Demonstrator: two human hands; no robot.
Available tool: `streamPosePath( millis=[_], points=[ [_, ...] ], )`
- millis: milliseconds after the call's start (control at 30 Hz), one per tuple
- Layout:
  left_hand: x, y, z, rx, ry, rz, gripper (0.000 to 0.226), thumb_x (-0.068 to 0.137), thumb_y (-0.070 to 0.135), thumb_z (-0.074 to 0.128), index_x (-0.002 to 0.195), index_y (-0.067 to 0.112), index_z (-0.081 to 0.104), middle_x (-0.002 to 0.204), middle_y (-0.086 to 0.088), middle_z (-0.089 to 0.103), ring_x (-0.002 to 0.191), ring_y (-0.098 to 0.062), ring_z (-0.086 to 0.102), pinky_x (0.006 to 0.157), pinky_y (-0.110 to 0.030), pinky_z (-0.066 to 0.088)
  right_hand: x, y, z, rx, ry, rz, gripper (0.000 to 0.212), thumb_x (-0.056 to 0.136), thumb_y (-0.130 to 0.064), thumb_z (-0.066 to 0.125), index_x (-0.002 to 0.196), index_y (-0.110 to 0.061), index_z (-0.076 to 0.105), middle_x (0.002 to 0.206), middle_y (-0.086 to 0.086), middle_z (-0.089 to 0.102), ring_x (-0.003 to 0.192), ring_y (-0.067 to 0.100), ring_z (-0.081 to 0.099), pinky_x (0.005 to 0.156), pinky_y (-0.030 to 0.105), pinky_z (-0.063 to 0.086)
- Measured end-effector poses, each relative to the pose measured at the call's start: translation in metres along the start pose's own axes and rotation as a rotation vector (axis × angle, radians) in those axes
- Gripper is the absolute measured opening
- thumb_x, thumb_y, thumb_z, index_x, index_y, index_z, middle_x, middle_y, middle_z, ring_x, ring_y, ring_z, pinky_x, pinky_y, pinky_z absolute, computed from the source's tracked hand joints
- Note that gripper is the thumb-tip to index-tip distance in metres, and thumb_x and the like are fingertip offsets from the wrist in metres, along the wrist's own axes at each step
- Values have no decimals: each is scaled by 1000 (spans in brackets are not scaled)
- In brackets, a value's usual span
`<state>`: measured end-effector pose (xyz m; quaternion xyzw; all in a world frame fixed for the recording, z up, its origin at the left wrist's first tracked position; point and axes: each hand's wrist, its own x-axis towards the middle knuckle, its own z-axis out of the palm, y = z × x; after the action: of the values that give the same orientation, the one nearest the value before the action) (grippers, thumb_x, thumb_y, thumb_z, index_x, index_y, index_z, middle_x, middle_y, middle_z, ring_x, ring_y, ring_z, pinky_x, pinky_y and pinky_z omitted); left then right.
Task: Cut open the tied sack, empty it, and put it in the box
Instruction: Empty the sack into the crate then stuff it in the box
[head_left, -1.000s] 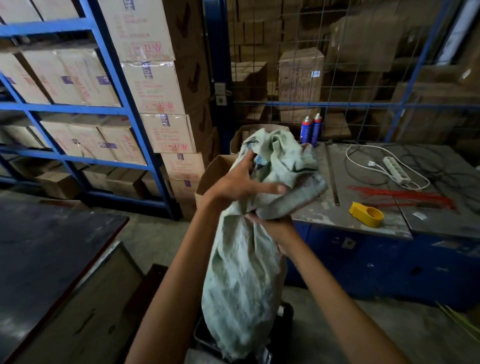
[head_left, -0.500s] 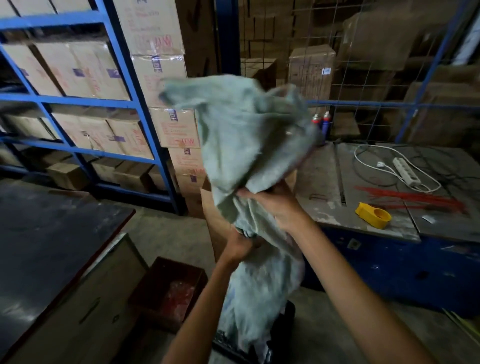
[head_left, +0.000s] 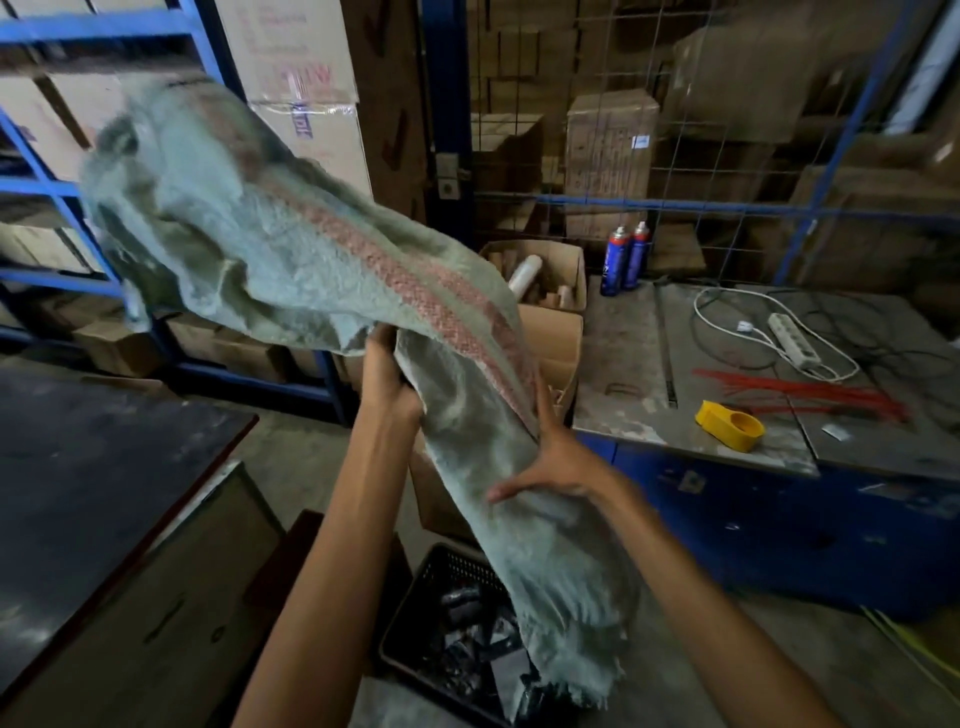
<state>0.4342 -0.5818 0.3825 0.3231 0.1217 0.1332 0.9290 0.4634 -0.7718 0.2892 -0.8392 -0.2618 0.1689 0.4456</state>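
Observation:
A pale green woven sack (head_left: 291, 249) with a red stripe hangs in the air in front of me, its upper part flung up to the left and blurred. Its frayed open end dangles over a black plastic crate (head_left: 415, 597) that holds dark pieces. My left hand (head_left: 387, 374) grips the sack near its middle. My right hand (head_left: 550, 457) presses against the sack's lower right side, fingers wrapped on the cloth. An open cardboard box (head_left: 558, 343) stands just behind the sack, beside the blue workbench.
A blue workbench (head_left: 727, 499) at right carries a yellow tape dispenser (head_left: 731, 425), red cable ties (head_left: 800, 389), a white power strip (head_left: 792, 338) and two spray cans (head_left: 626, 257). Blue racking (head_left: 62, 187) with cartons stands left. A dark table (head_left: 93, 478) lies at lower left. Another carton (head_left: 540, 270) holds rolls.
The sack's upper part has swung up and out to the left. My left hand has risen to grip its middle and my right hand has dropped lower on its side.

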Motion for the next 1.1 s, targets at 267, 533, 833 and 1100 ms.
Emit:
streamPosePath(
  millis=[267, 533, 833, 1100],
  points=[
    [17, 18, -34, 383, 60, -40, 44, 93, 47, 63, 125, 18, 69, 129, -12, 70, 123, -31, 63, 107, -47, 50, 19, 5, -10, 150, 405, 31, 77, 69, -12, 89, 136, -10, 53, 120, -3, 62, 110, 11, 58, 88, 10, 50],
    [-13, -20, -106, 1354, 212, -704, 111, 54, 105, 37, 122, 18, 50, 104, -19, 70, 76, -32, 75, 60, -37, 61, 15, -22, -39, 17, 709, -66, 49, 71, -10, 72, 118, -18, 65, 103, 3, 74, 94, 19, 70, 79, 34, 59],
    [-9, -29, -121, 2061, 199, -314, 113, 53, 67, 88, 143, 13, 44, 137, -13, 60, 127, -33, 60, 102, -44, 53, 17, -66, -34, -85, 744, -253, 54, 66, -16, 58, 115, -35, 67, 100, -4, 75, 97, 19, 69, 85, 47, 56],
    [2, -87, -101, 1215, -73, 296, 117, 37, 56, 99, 138, 17, 55, 142, -9, 59, 133, -23, 56, 111, -50, 47, 16, -115, -24, 702, 415, -187, 37, 89, 14, 48, 116, -5, 68, 108, 9, 71, 100, 16, 68, 90, 31, 59]
  ],
)
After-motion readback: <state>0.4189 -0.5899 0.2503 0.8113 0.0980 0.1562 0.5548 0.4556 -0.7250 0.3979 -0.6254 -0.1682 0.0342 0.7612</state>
